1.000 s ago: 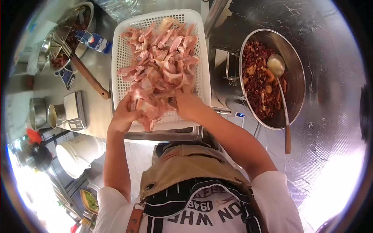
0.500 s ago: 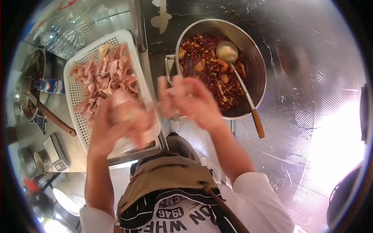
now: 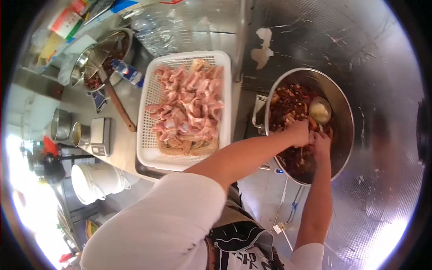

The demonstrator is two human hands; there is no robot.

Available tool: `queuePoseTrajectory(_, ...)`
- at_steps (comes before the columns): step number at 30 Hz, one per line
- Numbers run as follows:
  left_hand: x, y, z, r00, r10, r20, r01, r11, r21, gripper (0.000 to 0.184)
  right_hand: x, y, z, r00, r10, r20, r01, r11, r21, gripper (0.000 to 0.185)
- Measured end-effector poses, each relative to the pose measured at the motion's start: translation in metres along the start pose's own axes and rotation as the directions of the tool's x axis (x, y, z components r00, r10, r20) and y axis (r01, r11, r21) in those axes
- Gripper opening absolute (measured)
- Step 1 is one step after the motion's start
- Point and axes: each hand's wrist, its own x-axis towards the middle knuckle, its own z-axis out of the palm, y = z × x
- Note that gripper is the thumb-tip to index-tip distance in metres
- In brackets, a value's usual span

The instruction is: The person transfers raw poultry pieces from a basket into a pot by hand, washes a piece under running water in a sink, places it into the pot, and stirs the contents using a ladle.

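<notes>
Left grip (image 3: pixel 297 133) and right grip (image 3: pixel 321 145) side by side inside metal pot (image 3: pixel 343 117), down at red chili mix (image 3: pixel 288 99). Fingers partly hidden; can't tell whether either is clenched, released or grasping something. Ladle (image 3: pixel 320 111) bowl lies just beyond both grips. Raw meat (image 3: pixel 191 101) piled in white basket (image 3: pixel 228 90) on bench (image 3: pixel 123 150), left of pot, well apart from grips.

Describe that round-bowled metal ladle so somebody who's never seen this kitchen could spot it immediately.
Find the large, round stainless-steel pot right of the white perforated plastic basket. Inside, beyond the person's left hand and right hand, sits the round-bowled metal ladle. Its pale, shiny bowl stands out against the dark red mixture.
</notes>
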Motion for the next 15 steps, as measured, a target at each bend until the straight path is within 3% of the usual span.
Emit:
queuePoseTrajectory(1, -0.025, 0.001, -0.022, 0.988, 0.143, -0.051, -0.148, 0.983, -0.112, 0.047, 0.008, 0.001, 0.004, 0.991, -0.136, 0.005, 0.136, 0.985, -0.104, 0.023)
queuePoseTrajectory(2, -0.054, -0.002, -0.045, 0.954, 0.276, -0.121, -0.296, 0.931, -0.213, 0.040, -0.007, -0.015, 0.022, 0.965, -0.262, 0.005, 0.262, 0.964, -0.051, 0.022)
queuePoseTrajectory(4, -0.124, -0.019, -0.097, 0.874, 0.300, -0.382, -0.426, 0.852, -0.305, 0.031, -0.080, -0.071, 0.071, 0.870, -0.492, -0.030, 0.493, 0.868, 0.050, 0.019)
queuePoseTrajectory(5, -0.157, -0.032, -0.124, 0.865, 0.169, -0.473, -0.348, 0.880, -0.323, 0.024, -0.119, -0.092, 0.106, 0.827, -0.559, 0.053, 0.552, 0.827, 0.106, 0.016)
queuePoseTrajectory(6, -0.182, -0.058, -0.145, 0.809, 0.099, -0.580, -0.276, 0.934, -0.226, 0.021, -0.153, -0.107, 0.143, 0.773, -0.622, 0.124, 0.602, 0.781, 0.162, 0.015)
queuePoseTrajectory(7, -0.207, -0.086, -0.172, 0.744, 0.035, -0.668, -0.135, 0.986, -0.099, 0.020, -0.164, -0.100, 0.175, 0.696, -0.645, 0.315, 0.611, 0.763, 0.211, 0.015)
queuePoseTrajectory(8, -0.228, -0.113, -0.194, 0.695, -0.051, -0.717, 0.017, 0.998, -0.055, 0.025, -0.175, -0.090, 0.212, 0.664, -0.592, 0.456, 0.586, 0.791, 0.174, 0.016)
queuePoseTrajectory(9, -0.250, -0.131, -0.218, 0.717, -0.157, -0.679, 0.235, 0.972, 0.024, 0.038, -0.188, -0.096, 0.241, 0.605, -0.513, 0.609, 0.609, 0.791, 0.062, 0.028)
queuePoseTrajectory(10, -0.260, -0.166, -0.224, 0.718, -0.149, -0.680, 0.391, 0.894, 0.217, 0.047, -0.188, -0.093, 0.274, 0.504, -0.501, 0.704, 0.751, 0.657, -0.070, 0.045)
queuePoseTrajectory(11, -0.262, -0.197, -0.220, 0.718, -0.143, -0.681, 0.524, 0.756, 0.393, 0.057, -0.185, -0.085, 0.304, 0.454, -0.581, 0.675, 0.838, 0.536, -0.102, 0.055)
queuePoseTrajectory(12, -0.261, -0.207, -0.218, 0.743, -0.205, -0.637, 0.542, 0.742, 0.393, 0.061, -0.183, -0.077, 0.329, 0.385, -0.653, 0.652, 0.906, 0.400, -0.135, 0.064)
queuePoseTrajectory(15, -0.257, -0.230, -0.217, 0.783, -0.306, -0.541, 0.570, 0.701, 0.429, 0.071, -0.183, -0.062, 0.370, 0.426, -0.619, 0.660, 0.905, 0.290, -0.312, 0.079)
